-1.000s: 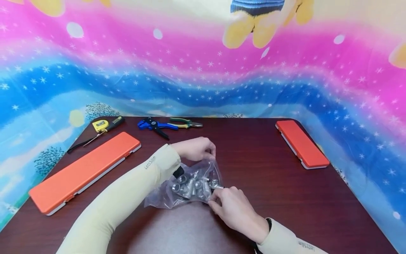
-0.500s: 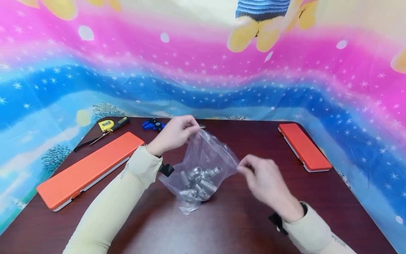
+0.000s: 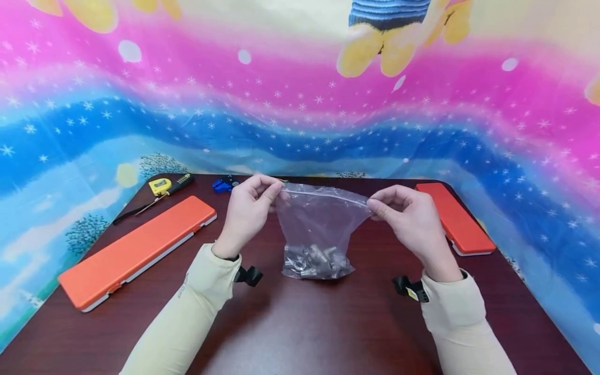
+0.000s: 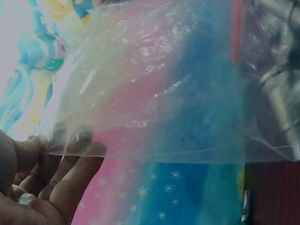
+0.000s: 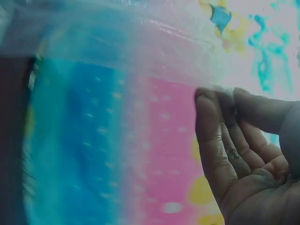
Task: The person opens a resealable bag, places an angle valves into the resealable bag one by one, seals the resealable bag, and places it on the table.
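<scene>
Between my two hands hangs a clear zip bag (image 3: 323,221), its top edge stretched nearly level. Several shiny metal cylindrical pieces (image 3: 319,259) lie heaped in its bottom. My left hand (image 3: 250,211) pinches the top left corner between thumb and fingers. At the top right corner my right hand (image 3: 414,221) pinches the plastic the same way. The left wrist view shows the bag's side edge running out from the left hand (image 4: 51,183), with some of the metal pieces (image 4: 281,98) at the right. In the right wrist view, thumb and fingertips of the right hand (image 5: 243,145) meet on the bag's corner.
A long orange case (image 3: 138,252) lies on the dark table (image 3: 300,333) at left, another orange case (image 3: 461,221) at right, partly behind the right hand. Farther back are a yellow tape measure (image 3: 160,186), a black-handled tool (image 3: 182,182) and a blue tool (image 3: 225,184), partly hidden.
The bag has gone from lying low on the table to hanging upright, and its pieces have settled at the bottom. Both hands have risen, and the right has moved to the bag's top corner.
</scene>
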Tool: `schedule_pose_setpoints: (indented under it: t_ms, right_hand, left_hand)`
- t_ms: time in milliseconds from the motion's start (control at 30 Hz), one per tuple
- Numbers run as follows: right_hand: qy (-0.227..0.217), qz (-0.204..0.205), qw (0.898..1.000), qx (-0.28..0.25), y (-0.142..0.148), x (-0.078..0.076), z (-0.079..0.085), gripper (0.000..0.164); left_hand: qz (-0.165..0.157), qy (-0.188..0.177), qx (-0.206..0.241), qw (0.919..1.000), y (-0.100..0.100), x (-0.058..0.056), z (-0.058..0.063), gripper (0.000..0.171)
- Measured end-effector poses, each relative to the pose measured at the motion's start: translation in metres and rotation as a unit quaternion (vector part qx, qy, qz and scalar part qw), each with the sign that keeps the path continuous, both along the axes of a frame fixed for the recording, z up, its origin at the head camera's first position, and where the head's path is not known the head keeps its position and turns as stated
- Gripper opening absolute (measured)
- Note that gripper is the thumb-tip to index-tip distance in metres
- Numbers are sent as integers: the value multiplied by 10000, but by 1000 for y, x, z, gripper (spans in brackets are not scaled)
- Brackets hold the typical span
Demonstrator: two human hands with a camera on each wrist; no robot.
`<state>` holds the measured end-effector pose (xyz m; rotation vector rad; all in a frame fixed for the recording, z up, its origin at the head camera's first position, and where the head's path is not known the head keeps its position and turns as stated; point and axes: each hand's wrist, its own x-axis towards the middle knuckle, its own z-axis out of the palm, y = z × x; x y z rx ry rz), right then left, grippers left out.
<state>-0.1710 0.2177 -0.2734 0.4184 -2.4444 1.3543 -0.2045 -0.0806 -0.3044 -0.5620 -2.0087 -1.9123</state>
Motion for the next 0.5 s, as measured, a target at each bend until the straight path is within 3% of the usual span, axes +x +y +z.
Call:
schedule_pose_setpoints:
  t_ms: [167, 367, 500]
  right_hand:
    - [-550, 432, 9926, -989, 5, -18, -18, 31]
    - [-527, 455, 9911, -1131, 3, -23, -23, 29]
    - [-499, 410, 9924, -1046, 3, -26, -25, 30]
  left_hand:
    - [11, -101, 128, 9999, -1, -5, -11, 21]
    - [-187, -282, 86, 9994, -2, -9, -13, 30]
    - [-70, -506, -216, 9985, -3, -12, -14, 33]
